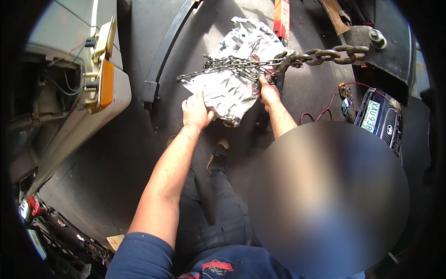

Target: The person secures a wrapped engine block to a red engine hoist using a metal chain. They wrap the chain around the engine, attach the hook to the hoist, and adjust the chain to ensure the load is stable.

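A crumpled white sheet [226, 95] with dark marks spreads in front of me; I cannot tell its material. At its near left edge my left hand [196, 111] is closed, with the thumb beside the edge. My right hand [269, 94] is closed at the sheet's right side, by a dark reddish patch, and what its fingers hold is hidden. A thin metal chain [209, 69] lies in a bunch across the sheet. From the right a thick rusty chain [325, 56] runs to a hook-like end beside the thin chain.
A vehicle body corner with an orange lamp [107, 83] stands at left. Past the sheet are a curved dark metal bar [162, 56] and a red post [281, 21]. A black car grille [390, 123] and red cable [325, 109] lie at right. A blurred round area hides the lower right.
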